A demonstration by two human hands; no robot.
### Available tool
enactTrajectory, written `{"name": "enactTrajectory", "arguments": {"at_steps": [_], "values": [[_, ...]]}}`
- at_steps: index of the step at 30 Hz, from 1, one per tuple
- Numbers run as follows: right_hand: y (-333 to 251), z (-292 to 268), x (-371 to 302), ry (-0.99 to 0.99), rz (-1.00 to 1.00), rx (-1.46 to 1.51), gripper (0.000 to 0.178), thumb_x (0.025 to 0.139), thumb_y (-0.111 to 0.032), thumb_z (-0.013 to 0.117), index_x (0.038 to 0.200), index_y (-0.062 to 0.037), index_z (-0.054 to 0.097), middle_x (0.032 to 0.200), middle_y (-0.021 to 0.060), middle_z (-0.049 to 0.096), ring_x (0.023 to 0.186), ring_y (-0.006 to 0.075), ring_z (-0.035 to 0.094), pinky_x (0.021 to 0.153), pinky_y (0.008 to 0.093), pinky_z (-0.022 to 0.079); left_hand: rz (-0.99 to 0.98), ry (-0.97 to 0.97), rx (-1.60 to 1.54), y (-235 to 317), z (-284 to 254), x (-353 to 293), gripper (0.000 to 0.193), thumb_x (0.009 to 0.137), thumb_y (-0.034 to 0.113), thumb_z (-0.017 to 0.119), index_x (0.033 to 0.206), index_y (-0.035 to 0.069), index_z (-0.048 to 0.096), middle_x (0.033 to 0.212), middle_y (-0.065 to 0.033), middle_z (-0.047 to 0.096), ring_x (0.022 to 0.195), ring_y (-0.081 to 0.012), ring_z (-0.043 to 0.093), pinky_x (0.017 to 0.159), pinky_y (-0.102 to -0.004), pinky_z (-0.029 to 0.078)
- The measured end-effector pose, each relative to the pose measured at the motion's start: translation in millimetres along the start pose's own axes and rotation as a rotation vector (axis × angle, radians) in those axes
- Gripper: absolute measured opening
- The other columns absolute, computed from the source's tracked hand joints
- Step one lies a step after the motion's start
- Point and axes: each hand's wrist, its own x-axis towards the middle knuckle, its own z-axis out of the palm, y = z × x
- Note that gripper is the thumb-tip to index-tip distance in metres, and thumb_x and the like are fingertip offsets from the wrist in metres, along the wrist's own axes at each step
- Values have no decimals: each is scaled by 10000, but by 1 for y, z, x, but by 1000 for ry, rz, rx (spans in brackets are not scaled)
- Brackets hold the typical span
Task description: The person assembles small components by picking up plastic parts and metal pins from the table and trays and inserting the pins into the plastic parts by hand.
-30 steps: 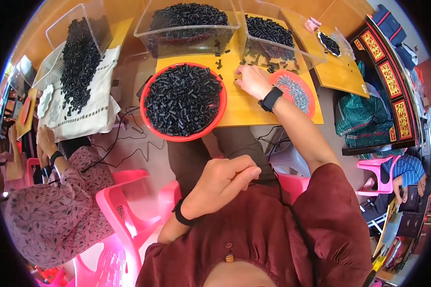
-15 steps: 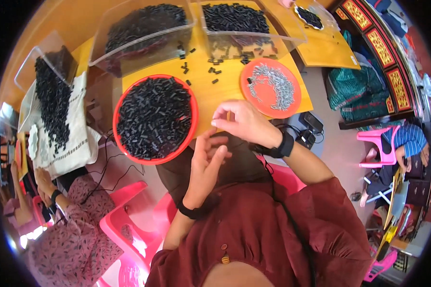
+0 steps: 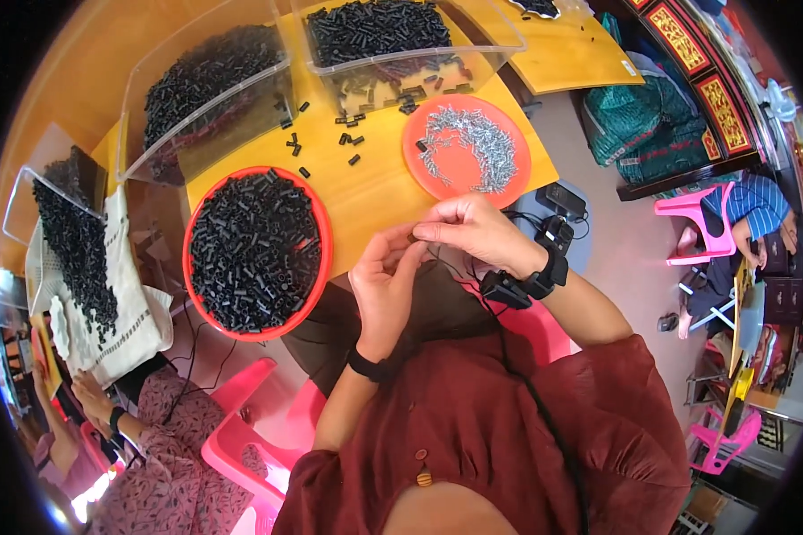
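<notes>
My left hand and my right hand meet above my lap at the table's front edge, fingertips pinched together. A small dark piece just shows between them; its exact shape is mostly hidden by my fingers. Left of my hands, a red basin is heaped with short black tube-like pieces. Beyond my right hand lies an orange-red plate with small silvery screw-like parts spread in a curve. One black piece sits among them.
Two clear plastic bins of black pieces stand at the back. Loose black pieces dot the yellow table. At left, another person's hand is near a cloth and a tipped bin. Black power adapters lie right.
My hands have come together; before, the fingers of my left hand were loosely apart below my right. The view has shifted, so the table things appear farther left.
</notes>
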Motion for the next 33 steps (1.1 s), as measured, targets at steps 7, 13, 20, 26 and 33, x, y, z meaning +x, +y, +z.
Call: {"name": "enactTrajectory", "arguments": {"at_steps": [7, 13, 20, 26, 33], "values": [[-14, -50, 49, 316, -422, -1146, 170, 807, -123, 577, 949, -55, 639, 902, 146, 616, 855, 340, 597, 738, 408, 476, -148, -6, -134, -11, -20, 7, 181, 847, 18, 613, 1025, -8, 588, 833, -35, 636, 689, -80, 605, 620, -181, 454], [-5, -63, 69, 289, -510, -1469, 220, 814, -51, 542, 1021, -53, 618, 964, 156, 586, 901, 339, 580, 781, 400, 468, -224, 9, -202, -22, -32, 14, 182, 858, 49, 607, 1032, -1, 583, 845, -52, 650, 651, -83, 592, 589, -184, 435], [-5, -69, 62, 279, -474, -1379, 232, 806, -31, 539, 1021, -73, 615, 954, 133, 574, 938, 318, 560, 763, 397, 467, -240, 9, -207, -22, -33, 15, 192, 870, 59, 593, 1051, -1, 574, 847, -57, 653, 619, -85, 591, 557, -180, 418], [-14, -80, 56, 144, -430, -1467, 170, 798, -40, 549, 941, -60, 639, 945, 128, 571, 921, 321, 556, 796, 381, 455, -245, 2, -212, -23, -33, 16, 191, 869, 62, 596, 1049, 0, 571, 852, -62, 650, 614, -87, 592, 552, -177, 411], [-17, -80, 57, 275, -381, -1392, 82, 785, -89, 580, 824, -31, 622, 833, 139, 586, 842, 325, 577, 715, 410, 452, -236, 0, -219, -24, -35, 15, 191, 871, 76, 601, 1043, 0, 569, 855, -67, 651, 611, -89, 593, 546, -177, 408]]}}
